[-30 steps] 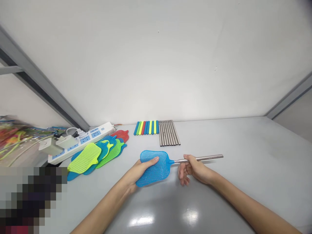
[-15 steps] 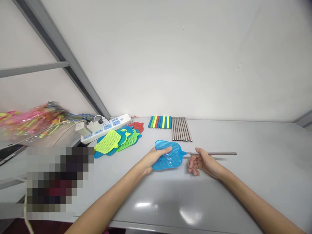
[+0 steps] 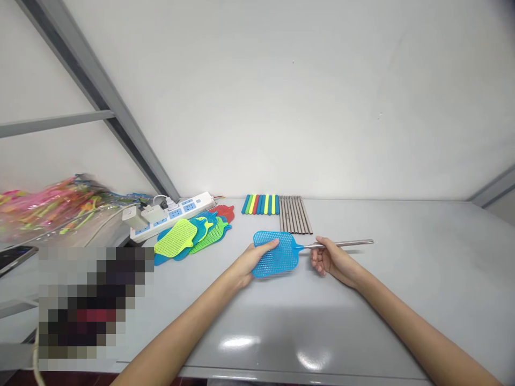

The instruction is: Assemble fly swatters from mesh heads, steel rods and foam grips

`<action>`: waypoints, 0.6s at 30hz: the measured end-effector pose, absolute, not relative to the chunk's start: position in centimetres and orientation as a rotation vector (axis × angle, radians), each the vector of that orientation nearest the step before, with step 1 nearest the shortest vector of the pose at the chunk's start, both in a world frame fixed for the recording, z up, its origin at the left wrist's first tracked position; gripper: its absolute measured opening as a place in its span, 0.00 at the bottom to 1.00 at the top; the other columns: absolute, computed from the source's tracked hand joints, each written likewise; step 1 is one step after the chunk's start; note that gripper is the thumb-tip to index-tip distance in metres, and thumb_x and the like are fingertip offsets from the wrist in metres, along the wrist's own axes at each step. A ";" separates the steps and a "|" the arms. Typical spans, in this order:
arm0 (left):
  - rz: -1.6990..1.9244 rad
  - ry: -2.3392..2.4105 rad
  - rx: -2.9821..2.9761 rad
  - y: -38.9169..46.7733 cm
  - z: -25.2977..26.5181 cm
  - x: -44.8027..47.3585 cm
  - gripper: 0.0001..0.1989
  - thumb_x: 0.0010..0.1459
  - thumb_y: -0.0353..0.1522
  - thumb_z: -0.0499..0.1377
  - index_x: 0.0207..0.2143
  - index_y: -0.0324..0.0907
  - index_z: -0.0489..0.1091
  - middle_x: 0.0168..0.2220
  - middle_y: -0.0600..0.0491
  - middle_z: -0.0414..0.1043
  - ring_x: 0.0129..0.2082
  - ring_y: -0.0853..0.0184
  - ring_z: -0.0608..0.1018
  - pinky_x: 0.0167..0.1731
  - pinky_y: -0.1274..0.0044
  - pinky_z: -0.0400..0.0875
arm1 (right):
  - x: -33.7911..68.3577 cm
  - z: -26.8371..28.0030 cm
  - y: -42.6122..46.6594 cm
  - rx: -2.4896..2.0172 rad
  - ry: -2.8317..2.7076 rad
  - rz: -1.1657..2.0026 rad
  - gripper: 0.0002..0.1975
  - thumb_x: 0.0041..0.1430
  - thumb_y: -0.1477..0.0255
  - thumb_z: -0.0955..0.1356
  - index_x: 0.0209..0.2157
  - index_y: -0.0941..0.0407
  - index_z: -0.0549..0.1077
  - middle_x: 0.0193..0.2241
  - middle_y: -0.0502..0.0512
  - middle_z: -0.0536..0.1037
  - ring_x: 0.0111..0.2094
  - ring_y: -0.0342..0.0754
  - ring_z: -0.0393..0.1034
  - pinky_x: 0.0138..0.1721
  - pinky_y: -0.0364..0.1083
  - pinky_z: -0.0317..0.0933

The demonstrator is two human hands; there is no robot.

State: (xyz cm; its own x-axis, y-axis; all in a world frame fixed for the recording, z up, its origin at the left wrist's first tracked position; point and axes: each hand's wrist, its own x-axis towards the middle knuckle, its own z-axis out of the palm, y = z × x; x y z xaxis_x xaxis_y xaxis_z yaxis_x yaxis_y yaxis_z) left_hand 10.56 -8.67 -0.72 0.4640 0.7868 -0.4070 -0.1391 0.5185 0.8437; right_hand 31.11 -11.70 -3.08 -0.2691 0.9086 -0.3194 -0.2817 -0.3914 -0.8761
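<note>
My left hand (image 3: 251, 262) grips a blue perforated fly swatter head (image 3: 281, 257), its thumb lying over the mesh. From the neck of that head a metal tube (image 3: 354, 243) runs out to the right, in line with it. My right hand (image 3: 330, 260) has closed around the tube close to the neck, thumb on top and fingers curled below. Both pieces are held a little above the grey table. Behind them lie a row of metal tubes (image 3: 295, 215) and a row of coloured grips (image 3: 260, 204) in blue, green, yellow and red.
Several swatter heads (image 3: 177, 238) overlap at the left, in front of a white power strip (image 3: 173, 214) with plugs and cables. Plastic-wrapped colourful items (image 3: 44, 206) and a phone (image 3: 16, 258) lie farther left. The grey table (image 3: 422, 257) meets a white wall.
The tube's free end has tilted up slightly and my right hand has curled its fingers tighter. The whole view has shifted a little. My left hand keeps its hold.
</note>
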 end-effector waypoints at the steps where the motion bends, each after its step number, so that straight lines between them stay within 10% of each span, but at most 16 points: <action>1: 0.663 0.902 0.839 -8.7 -0.7 10.6 0.20 0.46 0.39 0.59 0.40 0.36 0.67 0.37 0.45 0.73 0.34 0.62 0.76 0.38 0.72 0.70 | 31.1 -3.1 -11.7 -1.115 -0.897 1.710 0.22 0.52 0.58 0.58 0.14 0.59 0.61 0.11 0.50 0.64 0.12 0.38 0.55 0.13 0.40 0.46; 5: 0.696 0.871 0.851 -8.8 -0.6 10.7 0.21 0.46 0.39 0.58 0.41 0.36 0.66 0.38 0.45 0.72 0.35 0.62 0.75 0.39 0.71 0.69 | 31.3 -3.3 -11.6 -1.148 -0.906 1.383 0.24 0.50 0.61 0.62 0.09 0.56 0.51 0.05 0.44 0.50 0.09 0.36 0.43 0.12 0.40 0.36; 18: 0.815 0.917 0.896 -8.6 -0.7 10.8 0.20 0.46 0.39 0.59 0.41 0.38 0.67 0.41 0.44 0.71 0.36 0.61 0.75 0.37 0.72 0.70 | 35.2 -3.1 -9.9 -1.058 -0.448 1.116 0.12 0.47 0.66 0.64 0.17 0.57 0.64 0.09 0.44 0.58 0.11 0.37 0.50 0.12 0.39 0.49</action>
